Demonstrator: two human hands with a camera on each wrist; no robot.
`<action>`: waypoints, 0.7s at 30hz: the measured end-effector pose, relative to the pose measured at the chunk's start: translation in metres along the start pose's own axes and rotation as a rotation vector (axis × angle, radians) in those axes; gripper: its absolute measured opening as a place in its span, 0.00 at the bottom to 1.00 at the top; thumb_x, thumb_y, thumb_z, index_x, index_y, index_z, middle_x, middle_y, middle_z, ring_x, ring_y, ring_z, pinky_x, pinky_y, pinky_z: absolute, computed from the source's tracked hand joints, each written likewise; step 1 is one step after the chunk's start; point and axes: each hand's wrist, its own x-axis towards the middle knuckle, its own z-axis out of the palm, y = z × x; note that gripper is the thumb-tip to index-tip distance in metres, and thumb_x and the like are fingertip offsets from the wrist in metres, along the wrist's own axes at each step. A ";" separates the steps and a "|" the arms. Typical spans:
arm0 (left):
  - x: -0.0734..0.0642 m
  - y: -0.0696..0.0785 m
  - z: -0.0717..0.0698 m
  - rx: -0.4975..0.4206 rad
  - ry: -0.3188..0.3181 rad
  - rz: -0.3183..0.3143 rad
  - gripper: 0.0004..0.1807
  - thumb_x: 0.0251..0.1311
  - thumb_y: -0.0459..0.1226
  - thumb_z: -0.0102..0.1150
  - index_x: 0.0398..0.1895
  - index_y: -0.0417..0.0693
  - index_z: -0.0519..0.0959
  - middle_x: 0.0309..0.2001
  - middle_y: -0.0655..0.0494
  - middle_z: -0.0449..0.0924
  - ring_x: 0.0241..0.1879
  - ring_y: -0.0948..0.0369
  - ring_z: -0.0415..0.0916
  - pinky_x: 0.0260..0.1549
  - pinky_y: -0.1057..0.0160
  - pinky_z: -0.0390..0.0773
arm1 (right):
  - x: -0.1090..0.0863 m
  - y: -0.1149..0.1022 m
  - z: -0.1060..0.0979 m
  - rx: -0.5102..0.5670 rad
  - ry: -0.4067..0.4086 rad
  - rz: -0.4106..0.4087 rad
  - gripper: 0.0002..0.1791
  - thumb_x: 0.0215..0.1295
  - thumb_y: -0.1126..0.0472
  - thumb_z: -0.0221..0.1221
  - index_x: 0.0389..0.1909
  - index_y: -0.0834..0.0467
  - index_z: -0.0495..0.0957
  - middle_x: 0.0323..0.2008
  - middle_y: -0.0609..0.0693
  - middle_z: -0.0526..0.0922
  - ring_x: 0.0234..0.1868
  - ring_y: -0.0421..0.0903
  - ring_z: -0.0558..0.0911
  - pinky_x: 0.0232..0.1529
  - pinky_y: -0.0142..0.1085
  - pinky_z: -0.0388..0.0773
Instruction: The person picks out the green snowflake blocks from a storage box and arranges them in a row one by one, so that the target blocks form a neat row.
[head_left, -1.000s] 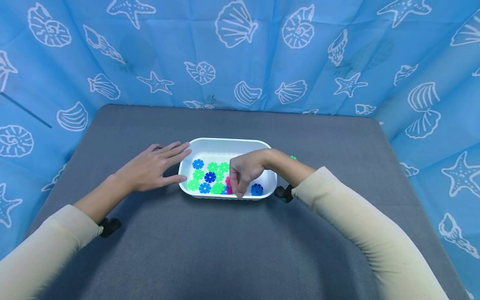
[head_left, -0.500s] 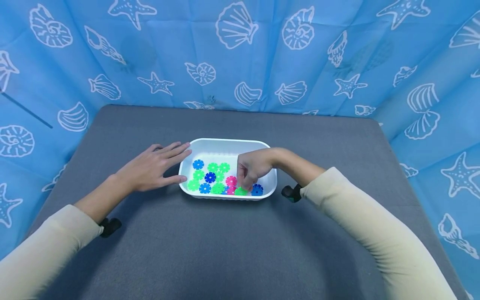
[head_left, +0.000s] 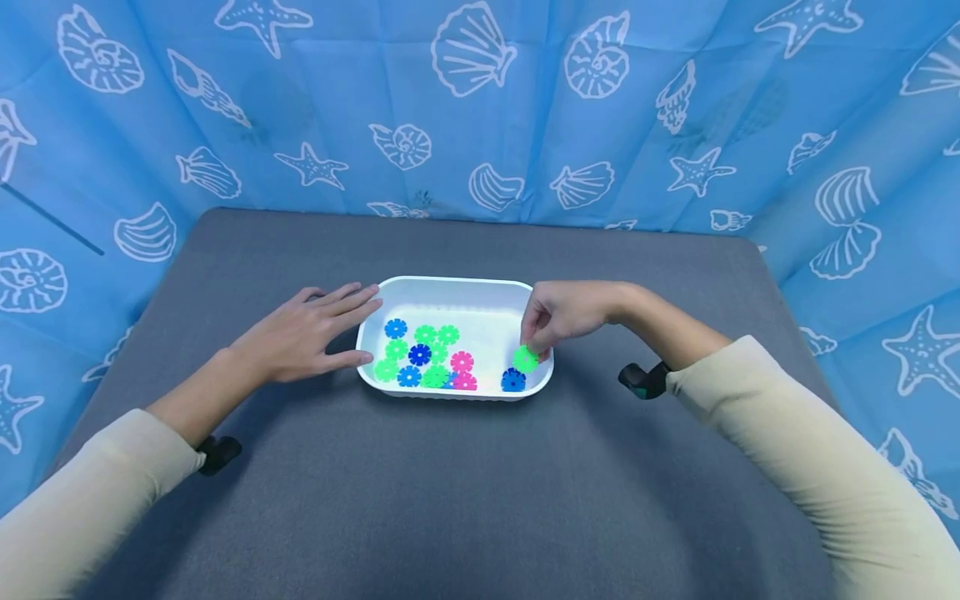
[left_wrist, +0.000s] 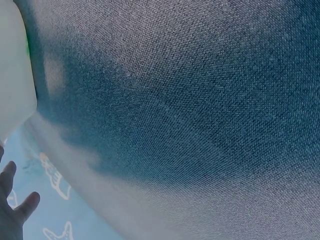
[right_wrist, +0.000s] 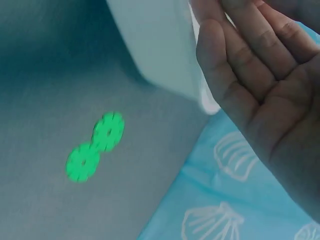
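Note:
A white plastic tray (head_left: 480,310) holds several notched interlocking discs in green, blue and pink. Above its right end, my right hand (head_left: 572,310) pinches a green interlocking disc (head_left: 526,359) between thumb and fingers. Just below that piece lies a blue disc (head_left: 513,380). Two pink discs (head_left: 462,362) lie near the tray's front wall, and a dark blue disc (head_left: 420,355) sits among the green ones at left. With fingers spread and straight, my left hand (head_left: 307,333) rests at the tray's left rim. The right wrist view hides the pinched disc.
On the grey table (head_left: 450,483), two green discs (right_wrist: 96,147) lie touching or joined beside the tray, seen in the right wrist view. My right arm hides them from the head camera. A blue shell-print curtain (head_left: 480,108) hangs behind the table.
My right hand has gone from the tray's front middle to its right end, lifting the green disc from beside the pink ones. The left hand has stayed put.

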 end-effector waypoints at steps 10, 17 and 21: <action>0.000 0.002 -0.001 0.012 -0.020 -0.020 0.47 0.65 0.67 0.47 0.79 0.52 0.54 0.79 0.53 0.48 0.76 0.48 0.49 0.65 0.35 0.57 | -0.034 0.032 -0.009 0.009 0.244 -0.019 0.10 0.70 0.65 0.58 0.44 0.62 0.87 0.33 0.51 0.87 0.33 0.46 0.82 0.36 0.35 0.79; -0.001 0.002 0.000 0.020 0.007 -0.016 0.46 0.65 0.66 0.50 0.79 0.52 0.56 0.79 0.54 0.50 0.76 0.49 0.50 0.64 0.36 0.59 | -0.052 0.062 -0.005 0.001 0.403 0.010 0.11 0.71 0.67 0.57 0.46 0.66 0.85 0.38 0.54 0.87 0.38 0.52 0.84 0.41 0.38 0.82; 0.000 0.001 0.001 0.016 0.005 -0.014 0.46 0.65 0.66 0.50 0.79 0.52 0.55 0.79 0.54 0.49 0.76 0.49 0.50 0.64 0.36 0.59 | -0.062 0.080 -0.002 0.000 0.499 0.061 0.12 0.72 0.67 0.57 0.48 0.68 0.84 0.41 0.57 0.88 0.40 0.53 0.85 0.42 0.39 0.81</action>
